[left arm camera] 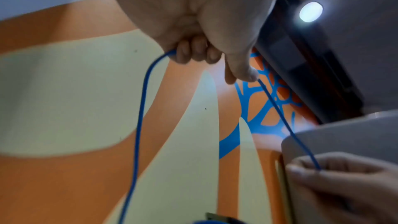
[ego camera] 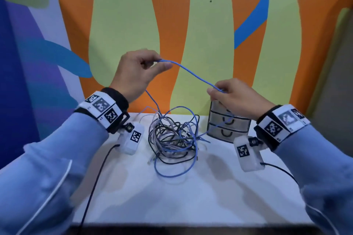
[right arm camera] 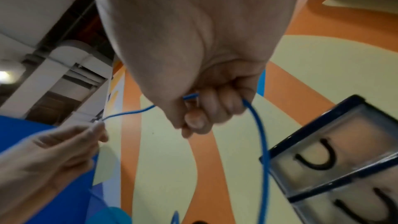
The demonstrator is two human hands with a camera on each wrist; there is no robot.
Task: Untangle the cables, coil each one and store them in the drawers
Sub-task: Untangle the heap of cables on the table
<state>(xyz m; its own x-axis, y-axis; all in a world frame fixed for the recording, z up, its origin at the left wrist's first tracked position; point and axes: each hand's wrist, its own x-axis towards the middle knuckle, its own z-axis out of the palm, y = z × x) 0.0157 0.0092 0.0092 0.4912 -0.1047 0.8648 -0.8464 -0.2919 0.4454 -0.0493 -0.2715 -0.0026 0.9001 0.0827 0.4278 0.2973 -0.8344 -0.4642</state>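
Observation:
A blue cable [ego camera: 193, 73] stretches in the air between my two hands, above the table. My left hand [ego camera: 141, 70] pinches it up high at the left, and its fingers curl round the cable [left arm camera: 140, 108] in the left wrist view. My right hand [ego camera: 229, 95] grips it lower at the right, in front of the drawer unit [ego camera: 227, 126]; the cable [right arm camera: 260, 142] runs down from that fist. Both ends drop into a tangle of blue, black and pale cables [ego camera: 172, 135] lying mid-table. The small drawer unit has three shut drawers with black handles [right arm camera: 316, 156].
The white table [ego camera: 172, 196] ends at a dark front edge near me. Black leads run from both wrist cameras [ego camera: 131, 137] across the table. A painted orange, green and blue wall [ego camera: 191, 15] stands right behind the tangle and drawers.

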